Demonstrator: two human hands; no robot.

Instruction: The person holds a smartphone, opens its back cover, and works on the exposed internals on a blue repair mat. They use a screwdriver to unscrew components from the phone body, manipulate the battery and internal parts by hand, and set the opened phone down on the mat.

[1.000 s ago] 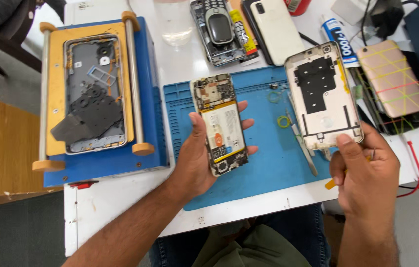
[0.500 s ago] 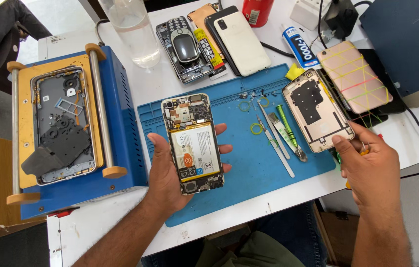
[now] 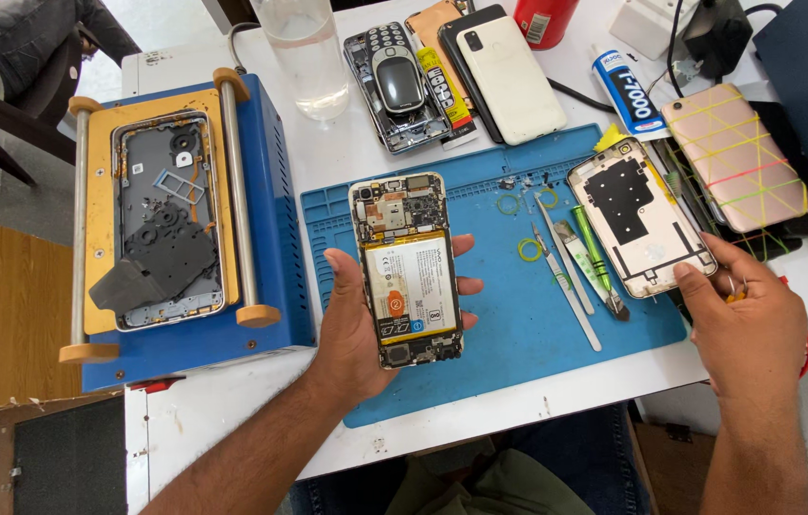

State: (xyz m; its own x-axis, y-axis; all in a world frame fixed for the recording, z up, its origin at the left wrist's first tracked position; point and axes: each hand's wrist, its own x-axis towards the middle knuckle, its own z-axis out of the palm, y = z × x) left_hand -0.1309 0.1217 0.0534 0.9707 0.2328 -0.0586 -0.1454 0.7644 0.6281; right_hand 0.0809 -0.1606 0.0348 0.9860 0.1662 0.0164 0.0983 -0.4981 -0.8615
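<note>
My left hand (image 3: 351,334) grips an opened phone (image 3: 409,267) with its battery and circuit board showing, held over the blue work mat (image 3: 518,353). My right hand (image 3: 742,329) rests at the mat's right edge, its fingertips touching the lower corner of a pale phone back cover (image 3: 637,229) that lies flat, inner side up. Between the two lie tweezers (image 3: 566,286) and a green-handled tool (image 3: 596,259). Small yellow-green rings (image 3: 529,250) sit on the mat.
A blue and yellow heating machine (image 3: 261,200) at left holds a phone frame (image 3: 163,215). At the back stand a clear bottle (image 3: 306,57), a keypad phone (image 3: 400,84), a white phone (image 3: 511,78), a glue tube (image 3: 627,92) and a pink phone wrapped in rubber bands (image 3: 737,157).
My right hand has laid the back cover down on the mat's right side and now only touches its corner. The left hand still holds the opened phone.
</note>
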